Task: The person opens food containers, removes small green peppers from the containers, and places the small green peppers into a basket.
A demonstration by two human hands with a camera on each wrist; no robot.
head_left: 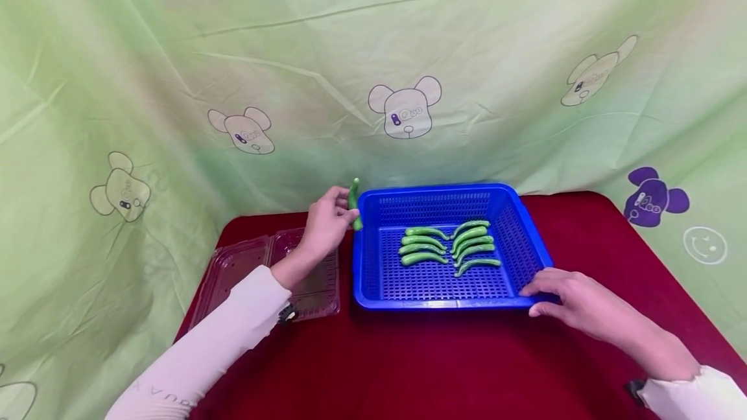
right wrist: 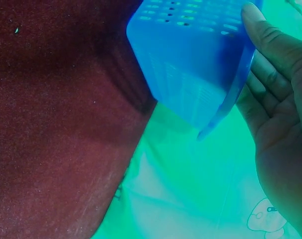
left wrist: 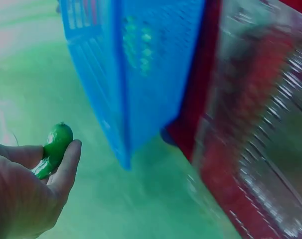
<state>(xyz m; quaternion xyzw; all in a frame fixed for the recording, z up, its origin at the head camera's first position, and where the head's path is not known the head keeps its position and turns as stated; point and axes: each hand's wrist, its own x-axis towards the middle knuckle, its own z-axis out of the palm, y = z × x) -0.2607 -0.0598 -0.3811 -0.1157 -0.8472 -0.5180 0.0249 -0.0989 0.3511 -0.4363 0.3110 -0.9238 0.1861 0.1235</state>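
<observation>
My left hand (head_left: 323, 229) pinches a single green chili pepper (head_left: 353, 196) between thumb and fingers, just outside the left rim of a blue plastic basket (head_left: 443, 304). In the left wrist view the rounded end of that pepper (left wrist: 60, 137) sticks out from between the fingertips. Inside the basket, several green peppers (head_left: 423, 239) lie on the slotted floor in two columns. At the basket's near right corner, my right hand (head_left: 595, 310) grips the rim. The right wrist view has the thumb and fingers on opposite sides of the basket wall (right wrist: 191, 64).
Left of the basket lies an opened clear plastic clamshell box (head_left: 236, 271), partly covered by my left forearm. Both stand on a table with a dark red cloth (head_left: 408, 361). A green curtain (head_left: 327, 50) printed with cartoon bear heads hangs behind and beside the table.
</observation>
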